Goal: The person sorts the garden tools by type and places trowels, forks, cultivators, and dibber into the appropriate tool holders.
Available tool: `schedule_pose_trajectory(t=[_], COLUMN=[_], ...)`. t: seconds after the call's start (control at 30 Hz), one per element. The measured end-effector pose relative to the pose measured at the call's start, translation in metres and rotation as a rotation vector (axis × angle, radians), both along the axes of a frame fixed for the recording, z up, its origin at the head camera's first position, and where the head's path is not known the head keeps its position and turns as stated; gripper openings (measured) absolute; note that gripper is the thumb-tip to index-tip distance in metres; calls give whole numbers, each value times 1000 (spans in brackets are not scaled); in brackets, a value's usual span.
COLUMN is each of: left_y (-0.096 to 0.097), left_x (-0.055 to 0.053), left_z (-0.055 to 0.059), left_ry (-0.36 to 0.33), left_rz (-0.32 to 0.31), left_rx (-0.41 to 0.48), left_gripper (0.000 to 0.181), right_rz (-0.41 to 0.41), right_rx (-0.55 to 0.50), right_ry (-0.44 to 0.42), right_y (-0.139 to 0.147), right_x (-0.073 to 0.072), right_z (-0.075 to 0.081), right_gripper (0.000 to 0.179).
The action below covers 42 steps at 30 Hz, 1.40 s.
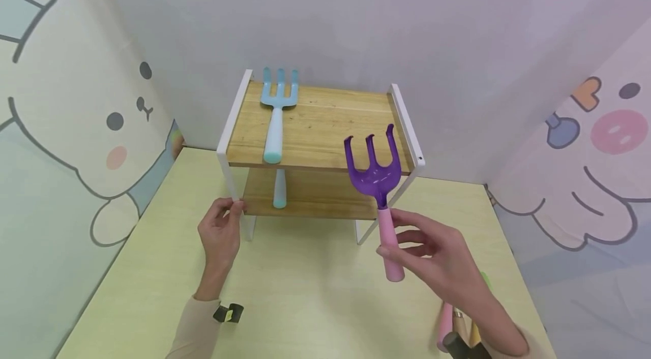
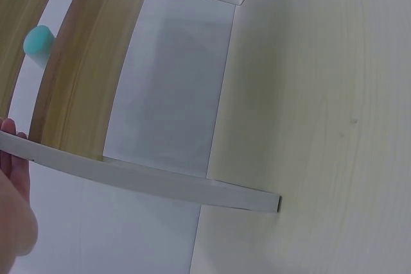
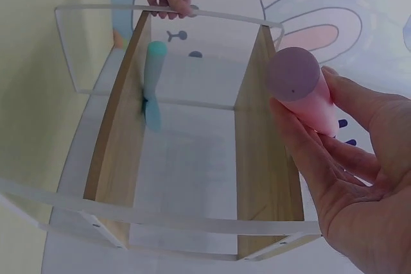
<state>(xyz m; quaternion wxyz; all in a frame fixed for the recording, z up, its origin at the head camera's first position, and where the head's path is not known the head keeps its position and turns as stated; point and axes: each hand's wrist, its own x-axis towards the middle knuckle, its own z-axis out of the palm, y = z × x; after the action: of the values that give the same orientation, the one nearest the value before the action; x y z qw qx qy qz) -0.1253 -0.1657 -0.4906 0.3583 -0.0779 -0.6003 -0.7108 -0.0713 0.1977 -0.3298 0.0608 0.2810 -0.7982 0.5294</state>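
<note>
My right hand (image 1: 437,251) pinches the pink handle of a purple three-pronged hand rake (image 1: 377,179), held with its prongs up in front of the top board's right side. At the left, my left hand (image 1: 220,232) grips the white upright of a two-tier wooden shelf (image 1: 335,127), level with the lower board. On the top board's left lies a light-blue hand rake (image 1: 274,133), prongs toward the back. Below it, a light-blue tool (image 3: 153,72) rests on the lower board. The right wrist view shows its handle and part of its head; its exact kind is unclear.
Several tools lie on the table at the lower right, partly hidden by my right forearm; one has a pink handle (image 1: 445,328). The shelf stands on a pale wooden table (image 1: 305,291). Cloth walls with cartoon animals enclose the back and sides.
</note>
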Motion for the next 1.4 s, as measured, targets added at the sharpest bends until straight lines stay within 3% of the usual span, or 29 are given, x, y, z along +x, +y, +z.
schedule_pose_trajectory(t=[0.2,0.6,1.2,1.4], left_y=[1,2,2,2], left_x=[1,1,-1,1], left_z=[1,2,0,2], left_ry=[-18,-9,11,7], left_rz=[4,1,-30,-10], left_rx=[3,9,41,19], left_gripper=[10,10,8,10], right_rz=[18,-49,-78,-90], right_rx=[2,61,107,133], right_ry=[-16,-178,-267,-263], right_y=[-6,-19,-37,-43], right_x=[-9,-29,-62,-72], right_z=[11,35,56,59], right_gripper=[54,50,54,56])
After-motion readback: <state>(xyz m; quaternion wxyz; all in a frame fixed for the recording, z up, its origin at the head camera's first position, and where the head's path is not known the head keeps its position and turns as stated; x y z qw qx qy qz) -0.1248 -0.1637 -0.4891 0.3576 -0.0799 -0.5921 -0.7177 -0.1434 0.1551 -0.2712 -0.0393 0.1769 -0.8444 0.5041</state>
